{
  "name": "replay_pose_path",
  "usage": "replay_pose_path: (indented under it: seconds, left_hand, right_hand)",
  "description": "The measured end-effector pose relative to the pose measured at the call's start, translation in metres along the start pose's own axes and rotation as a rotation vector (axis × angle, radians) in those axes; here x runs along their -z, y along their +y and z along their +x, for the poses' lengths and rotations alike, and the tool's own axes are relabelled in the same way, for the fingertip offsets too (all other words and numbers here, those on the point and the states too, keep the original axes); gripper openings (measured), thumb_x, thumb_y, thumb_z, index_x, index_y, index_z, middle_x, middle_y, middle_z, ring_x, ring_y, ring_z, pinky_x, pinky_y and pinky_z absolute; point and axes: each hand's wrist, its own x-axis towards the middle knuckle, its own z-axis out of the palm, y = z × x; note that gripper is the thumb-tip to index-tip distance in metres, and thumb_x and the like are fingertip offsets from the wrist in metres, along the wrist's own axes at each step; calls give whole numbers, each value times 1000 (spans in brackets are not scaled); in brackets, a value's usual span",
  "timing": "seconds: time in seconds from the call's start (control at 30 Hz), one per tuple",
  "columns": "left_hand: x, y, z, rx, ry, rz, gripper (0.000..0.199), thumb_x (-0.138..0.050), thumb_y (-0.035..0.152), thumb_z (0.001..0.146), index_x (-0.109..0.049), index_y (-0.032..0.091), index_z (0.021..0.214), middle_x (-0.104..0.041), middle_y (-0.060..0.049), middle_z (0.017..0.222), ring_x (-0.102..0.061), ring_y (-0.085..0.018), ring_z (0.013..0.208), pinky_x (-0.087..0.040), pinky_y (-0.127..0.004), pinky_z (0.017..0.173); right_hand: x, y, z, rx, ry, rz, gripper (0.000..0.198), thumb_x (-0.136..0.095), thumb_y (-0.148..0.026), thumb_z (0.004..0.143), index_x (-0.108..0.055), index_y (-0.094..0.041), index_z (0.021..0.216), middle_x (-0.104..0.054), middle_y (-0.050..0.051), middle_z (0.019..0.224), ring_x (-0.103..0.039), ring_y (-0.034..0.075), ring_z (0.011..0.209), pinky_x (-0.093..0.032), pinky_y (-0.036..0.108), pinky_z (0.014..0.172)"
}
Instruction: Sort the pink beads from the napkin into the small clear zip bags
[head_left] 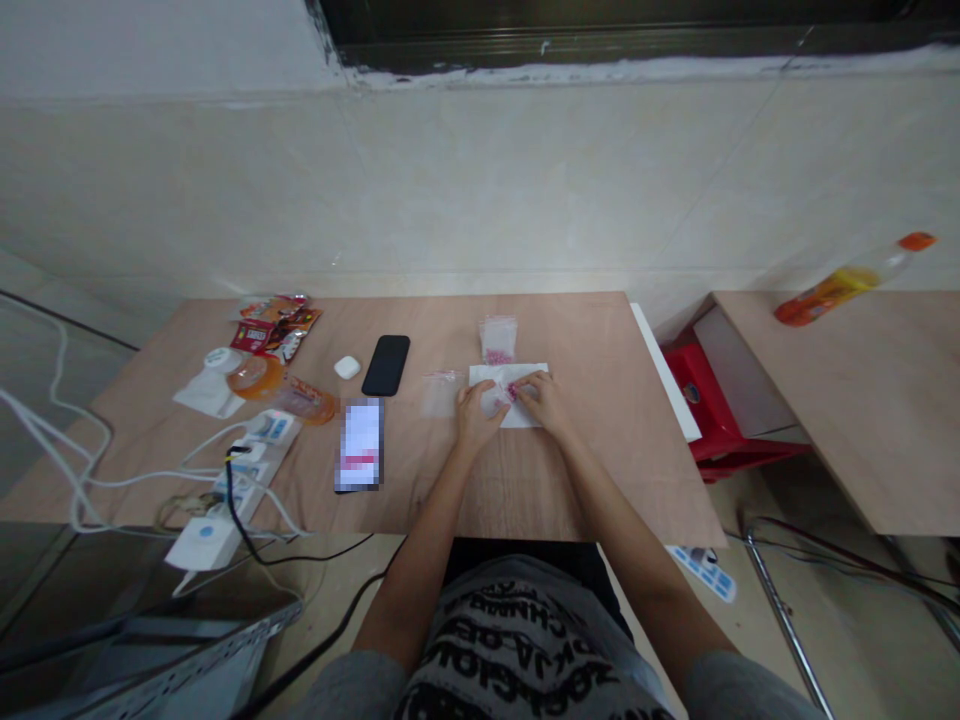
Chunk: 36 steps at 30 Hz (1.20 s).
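Both hands meet over a white sheet of paper (535,415) lying on the wooden table. My left hand (475,412) is at the sheet's left side, its thumb and fingers closing on what looks like a small clear plastic bag (492,401). From the right, my right hand (545,399) reaches in with bent fingers, its fingertips touching a cluster of tiny pink pieces (513,392). Whatever its fingers pinch is too small to name. Just beyond the paper lies a clear zip bag of pink pieces (499,342). Another clear bag (440,396) lies flat beside my left hand.
Left of my hands are a black phone (386,365), a lit phone (360,445) and a white case (347,368). Farther left are an orange drink bottle (281,388), snack packets (274,327) and a power strip (244,480) with cables. A red stool (705,410) stands between the tables.
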Motion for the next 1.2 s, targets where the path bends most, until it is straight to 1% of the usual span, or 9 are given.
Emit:
replay_pose_path:
  seconds: [0.2, 0.3, 0.43, 0.5, 0.6, 0.77, 0.9, 1.03, 1.2]
  left_hand:
    - [0, 0, 0, -3, 1, -9, 45, -77, 30, 71, -60, 25, 112, -68, -7, 111, -58, -28, 105, -45, -48, 98]
    - [0, -1, 0, -10, -9, -6, 45, -76, 31, 72, -59, 24, 113, -68, -7, 111, -58, -28, 106, -44, -49, 99]
    - [0, -1, 0, -15, -6, -1, 45, -76, 31, 71, -59, 24, 113, -68, -7, 111, -59, -28, 106, -45, -49, 98]
    - [0, -1, 0, -12, -7, -1, 45, -76, 31, 71, -59, 24, 113, -68, -7, 111, -59, -28, 106, -45, -49, 98]
    - [0, -1, 0, -9, 0, -4, 46, -77, 29, 71, -59, 25, 112, -69, -6, 111, -59, -28, 105, -45, -48, 98]
    - [0, -1, 0, -2, 1, 0, 46, -79, 29, 69, -60, 26, 111, -69, -5, 110, -59, -27, 105, -46, -48, 97]
    - [0, -1, 0, 2, -6, 0, 45, -78, 29, 70, -59, 27, 111, -69, -5, 110, -59, -27, 105, -45, -49, 98]
    - [0, -1, -1, 3, -3, -13, 46, -78, 29, 70, -59, 26, 112, -68, -6, 111, -59, -28, 106, -45, -50, 98]
    - [0, 0, -1, 12, -7, -15, 46, -78, 28, 71, -59, 26, 113, -68, -6, 111, -57, -27, 108, -45, -47, 99]
  right_hand:
    - [1, -1, 6, 96, -114, 119, 17, -58, -32, 90, -71, -23, 93, -72, 5, 98, -63, 20, 96, -40, 38, 93]
    - [1, 1, 6, 60, -113, 142, 19, -57, -33, 89, -72, -22, 95, -73, 6, 98, -63, 20, 94, -42, 37, 91]
    - [0, 10, 2, -28, -92, 149, 25, -55, -37, 89, -72, -19, 95, -73, 6, 92, -63, 19, 82, -46, 32, 78]
    - [0, 14, 0, -51, -78, 119, 27, -54, -38, 90, -72, -19, 96, -72, 6, 88, -62, 18, 76, -46, 31, 73]
    - [2, 19, -4, -64, -59, 7, 27, -55, -39, 89, -72, -20, 96, -70, 4, 80, -61, 17, 70, -44, 29, 70]
    - [4, 17, -6, -73, -64, -125, 23, -59, -38, 87, -72, -22, 96, -70, 3, 78, -61, 17, 71, -41, 30, 72]
    - [4, 12, -5, -87, -74, -172, 22, -59, -41, 87, -72, -24, 95, -70, 2, 76, -61, 18, 74, -39, 32, 76]
    - [5, 8, -3, -84, -74, -189, 22, -59, -42, 88, -72, -24, 92, -69, 2, 74, -61, 18, 74, -37, 31, 75]
    - [7, 4, -4, -98, -80, -197, 25, -57, -44, 90, -72, -24, 90, -68, 2, 71, -60, 18, 72, -36, 31, 74]
